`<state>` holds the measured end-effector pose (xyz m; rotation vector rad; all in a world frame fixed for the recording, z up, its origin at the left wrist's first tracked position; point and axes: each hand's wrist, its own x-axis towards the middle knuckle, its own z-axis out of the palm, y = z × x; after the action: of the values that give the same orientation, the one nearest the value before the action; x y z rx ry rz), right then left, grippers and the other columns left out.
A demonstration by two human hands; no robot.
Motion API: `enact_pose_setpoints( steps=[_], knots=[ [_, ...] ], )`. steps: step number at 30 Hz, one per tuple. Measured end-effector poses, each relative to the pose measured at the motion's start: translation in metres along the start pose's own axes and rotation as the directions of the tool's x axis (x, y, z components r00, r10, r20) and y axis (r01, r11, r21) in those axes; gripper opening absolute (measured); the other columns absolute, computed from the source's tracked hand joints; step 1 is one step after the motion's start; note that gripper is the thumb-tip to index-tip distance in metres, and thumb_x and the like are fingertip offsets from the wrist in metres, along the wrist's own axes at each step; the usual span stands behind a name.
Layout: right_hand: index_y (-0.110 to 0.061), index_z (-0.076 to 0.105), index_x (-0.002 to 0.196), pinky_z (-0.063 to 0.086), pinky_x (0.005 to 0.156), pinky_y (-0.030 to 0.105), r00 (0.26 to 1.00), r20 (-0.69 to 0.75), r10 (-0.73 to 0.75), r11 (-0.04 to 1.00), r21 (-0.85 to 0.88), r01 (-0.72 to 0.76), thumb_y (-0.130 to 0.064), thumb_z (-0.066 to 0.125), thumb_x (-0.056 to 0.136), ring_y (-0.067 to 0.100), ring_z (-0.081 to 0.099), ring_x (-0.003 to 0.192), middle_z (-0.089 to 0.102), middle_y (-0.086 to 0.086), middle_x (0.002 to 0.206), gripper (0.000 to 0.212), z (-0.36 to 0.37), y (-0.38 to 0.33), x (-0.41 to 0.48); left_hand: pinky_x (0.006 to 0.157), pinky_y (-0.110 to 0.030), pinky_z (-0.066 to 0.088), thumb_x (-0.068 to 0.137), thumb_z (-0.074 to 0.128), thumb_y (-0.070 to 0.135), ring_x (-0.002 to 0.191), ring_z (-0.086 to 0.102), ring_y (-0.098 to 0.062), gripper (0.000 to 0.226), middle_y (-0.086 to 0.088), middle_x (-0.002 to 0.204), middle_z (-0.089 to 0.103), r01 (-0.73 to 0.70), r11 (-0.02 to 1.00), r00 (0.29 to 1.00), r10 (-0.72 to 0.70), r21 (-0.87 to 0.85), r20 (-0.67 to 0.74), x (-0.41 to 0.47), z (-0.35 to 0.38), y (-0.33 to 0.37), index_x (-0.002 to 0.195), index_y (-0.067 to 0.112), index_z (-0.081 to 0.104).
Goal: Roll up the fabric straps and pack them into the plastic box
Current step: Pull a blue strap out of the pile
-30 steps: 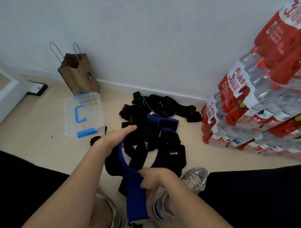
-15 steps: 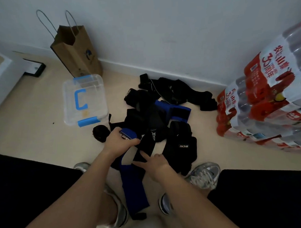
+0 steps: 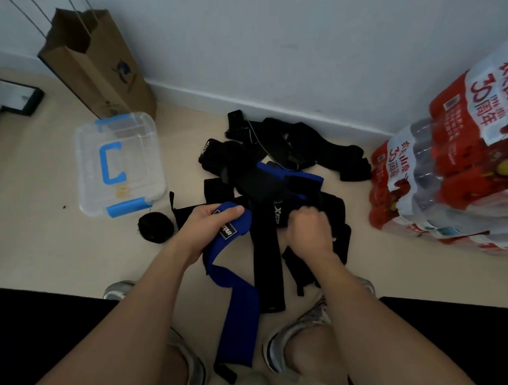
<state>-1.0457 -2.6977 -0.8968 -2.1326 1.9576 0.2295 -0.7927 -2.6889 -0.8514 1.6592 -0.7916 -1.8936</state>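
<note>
My left hand (image 3: 208, 226) grips the top end of a long blue strap (image 3: 237, 314), which hangs down to the floor between my shoes. To its right, my right hand (image 3: 309, 233) is curled into the pile of black straps (image 3: 275, 174), gripping black fabric next to a long black strap (image 3: 268, 266). A second blue strap (image 3: 289, 178) lies in the pile. One rolled black strap (image 3: 155, 231) sits on the floor by the box. The clear plastic box (image 3: 87, 157), lid on with blue handle and latches, stands at the left.
A brown paper bag (image 3: 104, 62) leans on the wall behind the box. Shrink-wrapped packs of water bottles (image 3: 447, 168) are stacked at the right. A black-framed panel (image 3: 22, 98) lies far left. My shoes (image 3: 295, 335) are planted below the pile.
My left hand has stayed on the blue strap's top end. My right hand moved up from the blue strap and closed on black fabric in the pile. The view tilted downward.
</note>
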Motion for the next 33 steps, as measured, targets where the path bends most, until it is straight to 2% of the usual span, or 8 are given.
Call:
enact_pose_setpoints(
  steps=[3, 6, 14, 16, 19, 23, 28, 33],
  knots=[
    [-0.013, 0.074, 0.109, 0.047, 0.095, 0.047, 0.944, -0.191, 0.27, 0.934, 0.292, -0.207, -0.012, 0.062, 0.096, 0.034, 0.06, 0.112, 0.066, 0.012, 0.116, 0.018, -0.014, 0.022, 0.028, 0.08, -0.034, 0.061, 0.094, 0.081, 0.032, 0.089, 0.078, -0.024, 0.027, -0.015, 0.106, 0.082, -0.004, 1.0, 0.999, 0.003, 0.026, 0.045, 0.009, 0.009, 0.008, 0.113, 0.013, 0.082],
    [-0.016, 0.061, 0.139, 0.043, 0.108, 0.051, 0.957, -0.097, 0.274, 0.895, 0.389, -0.217, -0.01, 0.058, 0.1, 0.034, 0.055, 0.132, 0.059, 0.01, 0.141, 0.039, -0.022, 0.035, 0.055, 0.082, -0.037, 0.062, 0.093, 0.08, 0.021, 0.085, 0.077, -0.023, 0.015, -0.013, 0.099, 0.081, 0.025, 0.995, 0.998, -0.03, 0.093, 0.054, 0.015, 0.014, 0.008, 0.105, 0.012, 0.08],
    [-0.026, 0.019, 0.172, 0.03, 0.118, 0.057, 0.972, 0.185, 0.143, 0.976, 0.135, -0.17, -0.023, 0.064, 0.104, 0.033, 0.03, 0.155, 0.033, 0.008, 0.169, 0.081, -0.017, 0.04, 0.078, 0.068, -0.032, 0.062, 0.086, 0.081, -0.001, 0.079, 0.076, -0.02, 0.034, -0.013, 0.103, 0.076, 0.147, 0.988, 0.987, -0.15, 0.047, 0.053, 0.015, -0.001, -0.001, 0.114, 0.011, 0.065],
    [-0.019, 0.033, 0.165, 0.032, 0.117, 0.053, 0.972, 0.161, 0.169, 0.982, 0.059, -0.18, -0.035, 0.071, 0.101, 0.036, 0.038, 0.147, 0.043, 0.016, 0.155, 0.076, -0.018, 0.04, 0.081, 0.072, -0.035, 0.062, 0.085, 0.077, -0.005, 0.086, 0.077, -0.024, 0.04, -0.015, 0.107, 0.078, 0.16, 0.987, 0.985, -0.161, 0.025, 0.068, 0.014, -0.005, 0.002, 0.121, 0.013, 0.07],
    [-0.018, 0.061, 0.133, 0.036, 0.11, 0.049, 0.983, 0.139, 0.119, 0.986, -0.131, -0.1, -0.052, 0.076, 0.093, 0.036, 0.052, 0.13, 0.063, 0.013, 0.131, 0.054, -0.029, 0.036, 0.083, 0.069, -0.038, 0.053, 0.073, 0.064, 0.007, 0.078, 0.065, -0.029, 0.017, -0.01, 0.084, 0.068, 0.074, 0.997, 0.997, -0.073, 0.034, -0.035, 0.011, -0.004, 0.008, 0.09, 0.007, 0.065],
    [-0.025, 0.059, 0.085, 0.036, 0.103, 0.044, 0.994, 0.105, -0.011, 0.982, -0.184, 0.031, -0.047, 0.073, 0.09, 0.028, 0.065, 0.104, 0.058, -0.002, 0.082, 0.027, -0.053, 0.022, 0.078, 0.07, -0.035, 0.054, 0.08, 0.065, 0.023, 0.076, 0.068, -0.027, 0.025, -0.009, 0.083, 0.073, 0.002, 1.0, 0.99, -0.006, -0.03, -0.139, 0.007, -0.001, 0.019, 0.095, 0.007, 0.078],
    [-0.025, 0.062, 0.083, 0.041, 0.084, 0.039, 0.999, -0.035, -0.007, 1.0, -0.02, 0.007, -0.029, 0.069, 0.084, 0.032, 0.065, 0.078, 0.05, -0.004, 0.064, 0.008, -0.111, 0.016, 0.065, 0.064, -0.022, 0.06, 0.093, 0.083, 0.031, 0.083, 0.08, -0.016, 0.013, -0.006, 0.099, 0.083, -0.041, 0.994, 0.998, 0.036, 0.102, 0.047, -0.005, 0.01, 0.035, 0.101, 0.022, 0.087],
    [-0.021, 0.068, 0.08, 0.048, 0.057, 0.036, 0.95, -0.305, 0.067, 0.978, 0.208, -0.002, -0.024, 0.065, 0.084, 0.031, 0.059, 0.064, 0.057, 0.0, 0.063, 0.006, -0.177, 0.016, 0.04, 0.086, -0.038, 0.064, 0.094, 0.08, 0.033, 0.095, 0.08, -0.025, 0.023, -0.008, 0.099, 0.083, 0.01, 0.968, 1.0, -0.014, 0.252, 0.012, -0.018, 0.028, 0.042, 0.104, 0.012, 0.084]
  ],
)
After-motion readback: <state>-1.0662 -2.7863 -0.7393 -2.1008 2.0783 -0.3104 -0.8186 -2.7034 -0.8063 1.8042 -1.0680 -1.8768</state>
